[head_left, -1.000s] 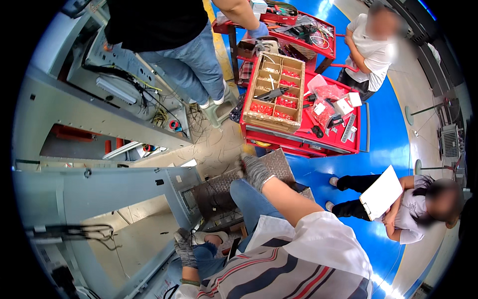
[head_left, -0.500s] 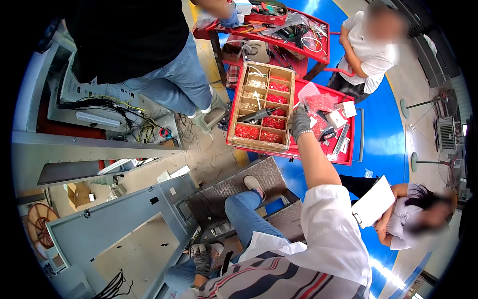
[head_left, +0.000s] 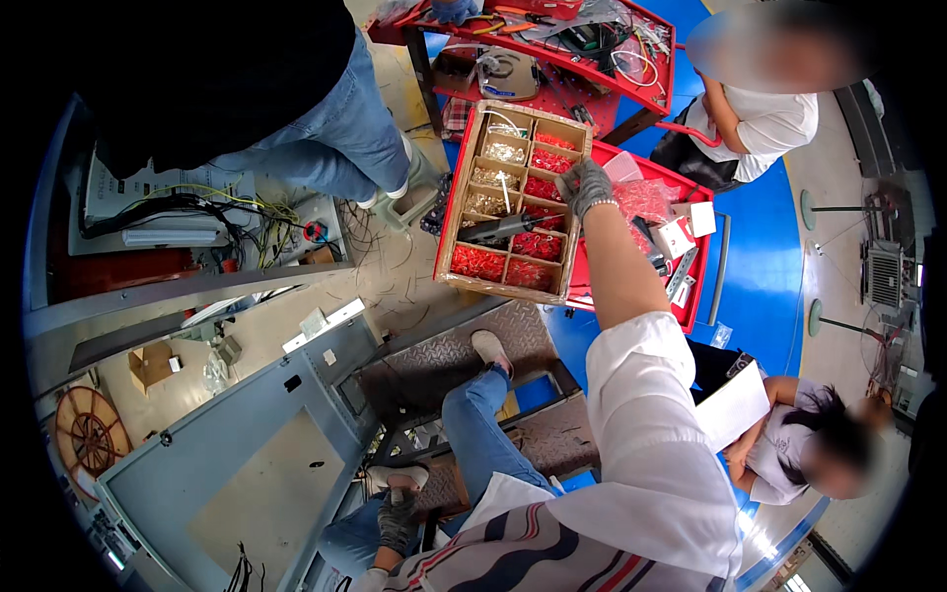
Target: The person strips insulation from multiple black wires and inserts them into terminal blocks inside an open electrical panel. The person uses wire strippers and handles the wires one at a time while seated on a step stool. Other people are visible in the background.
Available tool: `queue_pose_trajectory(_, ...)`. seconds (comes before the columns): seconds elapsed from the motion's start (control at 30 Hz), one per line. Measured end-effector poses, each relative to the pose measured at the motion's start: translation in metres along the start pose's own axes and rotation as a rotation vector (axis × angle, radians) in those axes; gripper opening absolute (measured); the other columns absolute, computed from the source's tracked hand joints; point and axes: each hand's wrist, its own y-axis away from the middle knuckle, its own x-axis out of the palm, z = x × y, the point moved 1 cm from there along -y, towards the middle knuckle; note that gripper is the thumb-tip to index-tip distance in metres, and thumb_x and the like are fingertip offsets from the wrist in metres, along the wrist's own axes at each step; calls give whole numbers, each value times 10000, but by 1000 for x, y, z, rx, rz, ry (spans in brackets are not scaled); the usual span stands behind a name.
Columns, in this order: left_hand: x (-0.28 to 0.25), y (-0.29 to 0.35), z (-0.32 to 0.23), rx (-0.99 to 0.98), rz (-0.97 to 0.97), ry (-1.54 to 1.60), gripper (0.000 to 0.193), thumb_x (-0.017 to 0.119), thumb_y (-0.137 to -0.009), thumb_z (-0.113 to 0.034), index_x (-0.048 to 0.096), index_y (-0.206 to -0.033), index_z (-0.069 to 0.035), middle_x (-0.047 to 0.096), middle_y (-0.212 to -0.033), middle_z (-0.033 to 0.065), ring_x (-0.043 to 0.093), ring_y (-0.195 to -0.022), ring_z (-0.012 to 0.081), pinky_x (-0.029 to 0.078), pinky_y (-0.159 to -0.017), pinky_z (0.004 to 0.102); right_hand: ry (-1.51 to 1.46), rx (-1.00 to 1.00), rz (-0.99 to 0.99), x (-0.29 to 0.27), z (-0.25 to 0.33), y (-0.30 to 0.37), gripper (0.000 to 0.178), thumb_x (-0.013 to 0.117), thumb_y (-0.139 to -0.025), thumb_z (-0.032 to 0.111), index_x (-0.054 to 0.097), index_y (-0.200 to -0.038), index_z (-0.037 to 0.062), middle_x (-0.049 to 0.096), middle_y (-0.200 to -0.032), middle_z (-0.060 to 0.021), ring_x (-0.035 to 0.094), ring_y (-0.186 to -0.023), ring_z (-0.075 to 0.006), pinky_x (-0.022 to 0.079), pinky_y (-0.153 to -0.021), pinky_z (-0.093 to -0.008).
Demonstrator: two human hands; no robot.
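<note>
My right hand (head_left: pixel 589 187), in a grey knit glove, reaches to the right side of a divided cardboard box (head_left: pixel 503 289). Its fingers are bent together over a compartment of small red pieces (head_left: pixel 544 187); whether anything is between them is hidden. Other compartments hold more red pieces and pale metallic pieces (head_left: pixel 486 203). Across the lower compartments lies a long dark tool (head_left: pixel 495 228). My left hand (head_left: pixel 397 520), also gloved, is low by my left leg with its fingers curled. Anything inside it is too small to make out.
The box sits on a red cart (head_left: pixel 688 314) with plastic bags (head_left: pixel 646 200) and small white boxes (head_left: pixel 677 238). Behind stands another red cart with tools and wires. A person in jeans (head_left: pixel 340 148) stands left by an open wired cabinet. A grey metal door (head_left: pixel 197 444) and metal steps (head_left: pixel 449 347) are near my legs.
My right hand has moved up and left, from beside the box's lower right edge to its upper right compartments. My left hand stays low by my leg. The view has shifted slightly.
</note>
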Motion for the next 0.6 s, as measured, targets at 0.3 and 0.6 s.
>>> queue_pose_trajectory(0.3, 11, 9, -26, -289, -15, 287, 278, 406, -990, -198, 488, -1218, -63, 574, -1188, 109, 555, -1078, 198, 478, -843, 315, -70, 101, 25, 17, 5, -33, 598, 490, -918, 464, 296, -1421, 205, 251, -1477, -160, 357, -1254, -386, 486, -851, -483)
queue_pose_trajectory(0.6, 2, 10, -24, -222, 26, 145, 299, 539, -940, -278, 552, -1138, -54, 604, -1020, 68, 567, -892, 167, 470, -736, 268, 921, -993, 191, -48, -48, -97, 363, 392, -957, 311, 649, -823, 94, 652, -821, -131, 623, -775, -338, 504, -723, -428)
